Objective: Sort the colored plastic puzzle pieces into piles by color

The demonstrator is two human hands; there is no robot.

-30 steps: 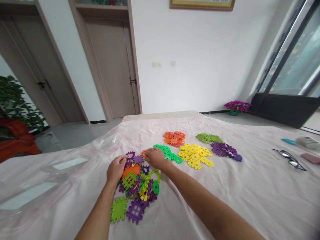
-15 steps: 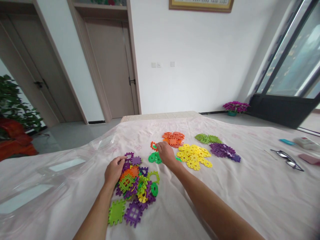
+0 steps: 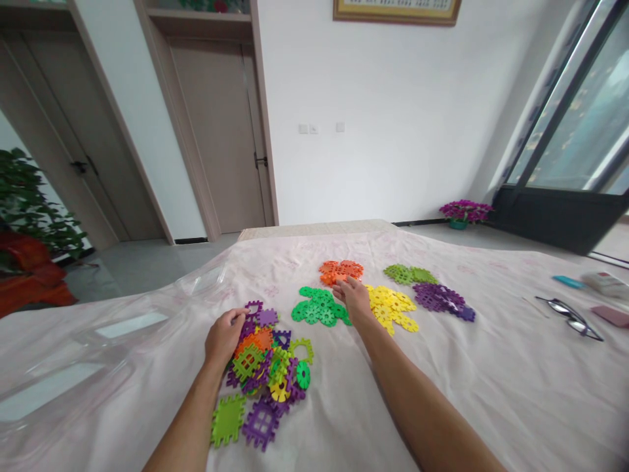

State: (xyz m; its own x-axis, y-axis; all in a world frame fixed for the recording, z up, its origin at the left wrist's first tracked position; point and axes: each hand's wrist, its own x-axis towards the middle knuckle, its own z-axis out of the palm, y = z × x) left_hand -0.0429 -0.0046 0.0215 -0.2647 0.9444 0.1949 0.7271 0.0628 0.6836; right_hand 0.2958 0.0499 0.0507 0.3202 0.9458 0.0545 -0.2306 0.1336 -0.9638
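My left hand (image 3: 223,335) rests on the left edge of a mixed heap of plastic interlocking pieces (image 3: 268,367). Its fingers are curled, with the tips on a purple frame piece (image 3: 254,306) at the heap's far end. My right hand (image 3: 354,296) reaches out with fingers stretched flat. Its fingertips touch the near edge of the orange pile (image 3: 341,271). It lies between the dark green pile (image 3: 317,308) and the yellow pile (image 3: 393,305). Farther right are a light green pile (image 3: 410,273) and a purple pile (image 3: 439,298).
All of this lies on a pale pink cloth (image 3: 491,367). A clear plastic bag (image 3: 98,341) lies at the left. Glasses (image 3: 570,311), a teal item (image 3: 567,282) and small boxes (image 3: 609,283) sit at the far right. Doors, a plant and a glass door stand behind.
My right hand carried an orange piece from the mixed heap away and to the right, reaching the orange pile. The piece is no longer seen apart from that pile. My left hand stayed put.
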